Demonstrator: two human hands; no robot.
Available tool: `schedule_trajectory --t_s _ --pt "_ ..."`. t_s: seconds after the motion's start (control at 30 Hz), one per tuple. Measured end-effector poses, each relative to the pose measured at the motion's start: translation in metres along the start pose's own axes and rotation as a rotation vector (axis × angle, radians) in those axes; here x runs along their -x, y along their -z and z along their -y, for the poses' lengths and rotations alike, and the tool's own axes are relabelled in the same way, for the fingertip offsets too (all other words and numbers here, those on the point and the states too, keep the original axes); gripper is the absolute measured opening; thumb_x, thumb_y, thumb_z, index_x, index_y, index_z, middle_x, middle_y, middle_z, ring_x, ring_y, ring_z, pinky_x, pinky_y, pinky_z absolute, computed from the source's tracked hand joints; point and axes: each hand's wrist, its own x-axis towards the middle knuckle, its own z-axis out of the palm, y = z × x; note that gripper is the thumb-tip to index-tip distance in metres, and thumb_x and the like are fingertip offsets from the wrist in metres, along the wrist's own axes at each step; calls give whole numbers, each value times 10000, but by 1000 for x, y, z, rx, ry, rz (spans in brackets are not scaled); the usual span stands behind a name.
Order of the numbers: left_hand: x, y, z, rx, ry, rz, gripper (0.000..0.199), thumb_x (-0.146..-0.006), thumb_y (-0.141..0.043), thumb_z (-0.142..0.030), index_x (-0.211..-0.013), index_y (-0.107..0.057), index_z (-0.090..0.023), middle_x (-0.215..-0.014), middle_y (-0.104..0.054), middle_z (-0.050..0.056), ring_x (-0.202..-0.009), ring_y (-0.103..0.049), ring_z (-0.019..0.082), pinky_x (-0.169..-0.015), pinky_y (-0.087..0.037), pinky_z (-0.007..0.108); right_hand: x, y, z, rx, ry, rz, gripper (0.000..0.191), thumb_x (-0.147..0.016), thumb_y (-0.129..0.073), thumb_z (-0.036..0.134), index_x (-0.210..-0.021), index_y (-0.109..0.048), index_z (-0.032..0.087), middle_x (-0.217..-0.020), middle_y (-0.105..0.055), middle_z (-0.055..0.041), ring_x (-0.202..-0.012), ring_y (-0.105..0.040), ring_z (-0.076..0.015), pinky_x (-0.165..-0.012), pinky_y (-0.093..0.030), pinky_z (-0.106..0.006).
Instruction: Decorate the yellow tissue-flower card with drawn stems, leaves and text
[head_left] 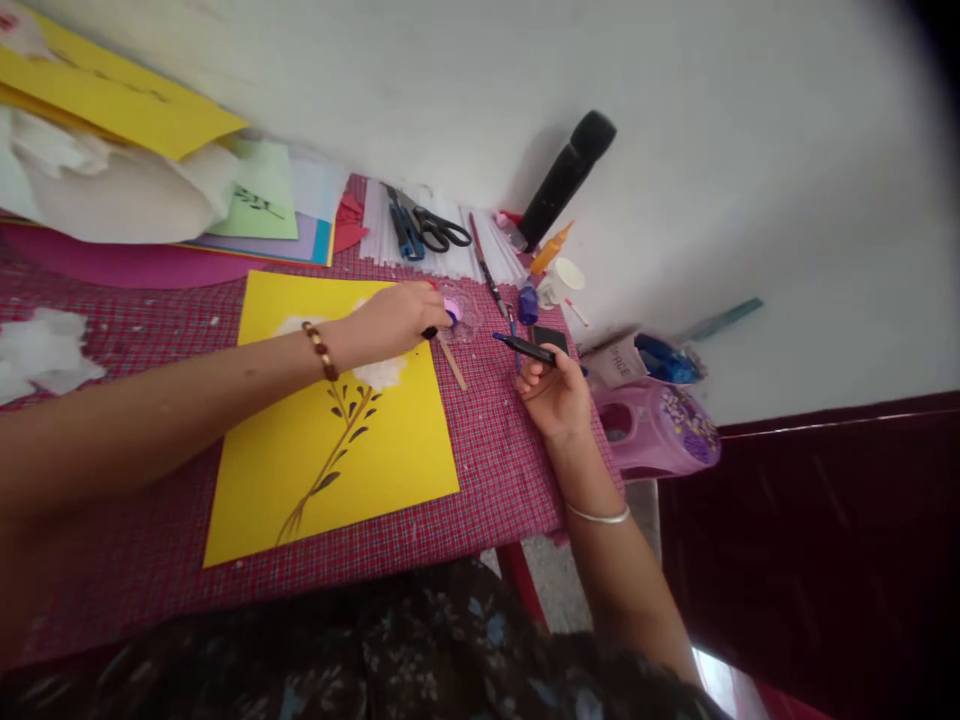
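My left hand [401, 318] reaches over the top right of a yellow sheet [277, 440]. Its fingers are closed, with a small dark object [429, 332] at them whose kind I cannot make out. Just beyond the fingertips sits a clear dish [469, 315] with purple in it. Painted on the sheet are a brown stem [334, 455] with dark leaves and white blossoms [381, 373], partly covered by my left arm. Near the table's right edge, my right hand [559, 395] grips a black pen [529, 348], its bluish tip pointing left.
A wooden stick [453, 366] lies beside the dish. Behind it are scissors [442, 230], a brush [487, 265], a blue bottle [528, 304], an orange tube [552, 248] and a tall black cylinder [566, 180] by the wall. White tissue [45, 350] lies left; a pink container [652, 430] stands right.
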Motion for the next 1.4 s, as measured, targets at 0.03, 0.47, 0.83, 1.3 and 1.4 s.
schedule_trajectory --t_s 0.03,0.47,0.83,1.3,1.4 --pt "2 9 2 -24 35 -9 283 -906 -488 -117 -967 -758 -178 -908 -719 75 -913 -611 203 -828 -461 331 0 1 0 4 3 3 234 -845 -568 504 -909 -633 288 -608 -530 52 -530 -452 -117 -567 -390 -297" --pt "124 47 11 103 591 22 332 -975 -490 -411 -989 -675 -135 -927 -701 39 -790 -523 128 -708 -377 253 19 -42 17 -12 -117 143 243 -773 -764 468 -908 -635 313 -637 -559 71 -543 -507 -93 -516 -431 -254" --pt "145 45 -30 526 659 -141 349 -889 -476 -437 -648 -479 -185 -612 -412 -37 -591 -372 86 -554 -289 254 66 -134 -5 306 44 385 272 -886 -660 517 -978 -594 269 -731 -668 25 -615 -642 -119 -553 -526 -274" --pt "142 38 -25 602 613 -82 352 -874 -485 -433 -667 -546 -155 -589 -441 -55 -591 -368 60 -575 -278 224 67 -124 -20 490 395 568 103 -873 -623 256 -971 -598 278 -799 -615 -2 -695 -601 -143 -583 -499 -303" --pt "142 38 -25 600 604 -90 351 -873 -492 -434 -660 -542 -160 -576 -430 -58 -582 -367 61 -569 -274 227 66 -125 -21 475 433 592 114 -860 -613 224 -960 -599 278 -800 -622 -7 -714 -602 -152 -605 -502 -319"
